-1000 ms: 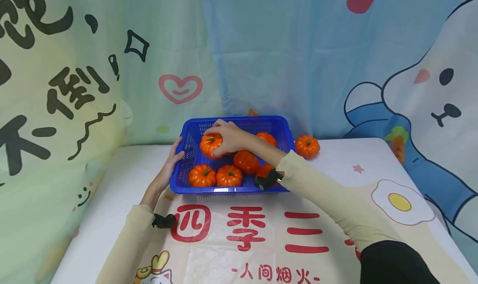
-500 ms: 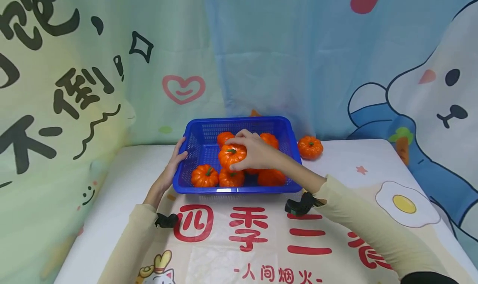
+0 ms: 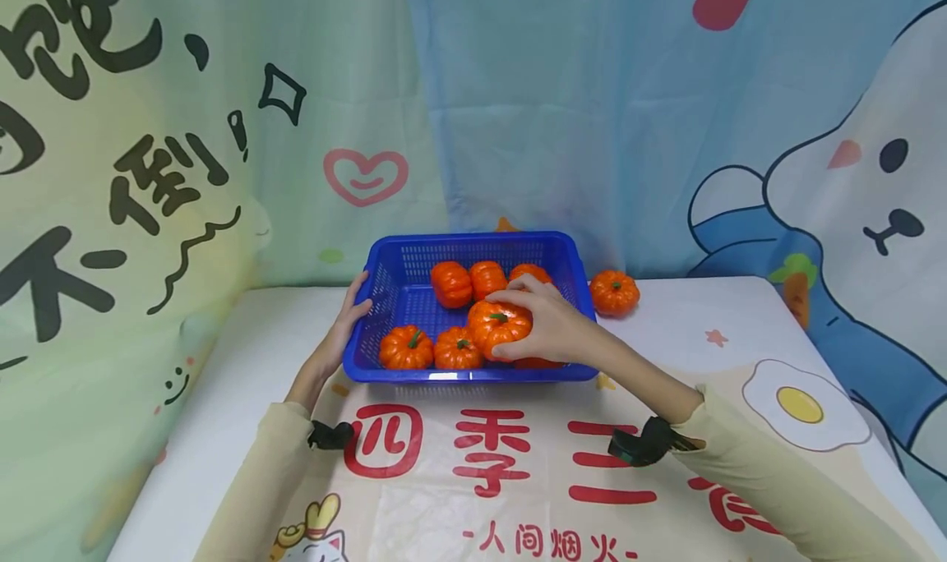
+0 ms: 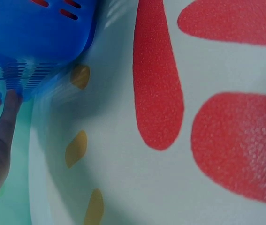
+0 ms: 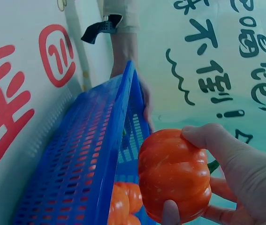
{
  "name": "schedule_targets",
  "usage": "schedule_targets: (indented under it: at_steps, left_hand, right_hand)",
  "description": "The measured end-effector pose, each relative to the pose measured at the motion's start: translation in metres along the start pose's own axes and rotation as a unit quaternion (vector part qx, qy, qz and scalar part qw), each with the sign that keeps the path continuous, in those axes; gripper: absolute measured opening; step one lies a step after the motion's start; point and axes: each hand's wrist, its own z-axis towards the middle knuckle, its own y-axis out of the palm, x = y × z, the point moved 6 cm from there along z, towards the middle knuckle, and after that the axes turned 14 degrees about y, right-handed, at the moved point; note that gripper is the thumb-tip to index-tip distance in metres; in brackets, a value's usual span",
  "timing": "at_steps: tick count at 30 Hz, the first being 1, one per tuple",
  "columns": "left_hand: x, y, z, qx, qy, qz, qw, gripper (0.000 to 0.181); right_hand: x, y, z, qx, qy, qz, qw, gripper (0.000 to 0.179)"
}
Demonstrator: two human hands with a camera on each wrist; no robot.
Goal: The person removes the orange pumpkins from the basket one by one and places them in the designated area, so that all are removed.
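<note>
My right hand [image 3: 543, 324] grips a small orange pumpkin [image 3: 497, 329] with a green stem, over the front right part of a blue plastic basket [image 3: 385, 375]. In the right wrist view the thumb and fingers are spread around the pumpkin [image 5: 172, 176], beside the basket's rim. My left hand [image 3: 342, 324] rests against the basket's left end. Its fingers [image 4: 10, 115] look straight against the slotted wall in the left wrist view. Several more pumpkins lie in the basket, among them a front left one [image 3: 405, 348] and a back one [image 3: 451, 284]. The right hand partly hides others.
One pumpkin [image 3: 614, 292] sits on the table just right of the basket. A printed cloth [image 3: 414, 513] with red characters covers the table [image 3: 688, 315]. Behind the basket hangs a patterned curtain [image 3: 518, 135].
My right hand has moved from the basket's back left to its front right, carrying a pumpkin. More pumpkins at the back are now uncovered. The left hand stays on the basket's left end.
</note>
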Motion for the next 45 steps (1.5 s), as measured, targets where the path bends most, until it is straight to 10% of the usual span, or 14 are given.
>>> schedule_targets:
  at_steps: [27, 45]
  left_hand:
    - [0.002, -0.001, -0.001, 0.004, 0.0, 0.003, 1.0, 0.059]
    - [0.0, 0.0, 0.0, 0.003, 0.0, 0.003, 1.0, 0.059]
  right_hand:
    - [0.123, -0.065, -0.063, 0.083, 0.133, 0.021, 0.9874, 0.067]
    - [0.202, -0.077, -0.047, 0.134, 0.187, -0.026, 0.9729, 0.069]
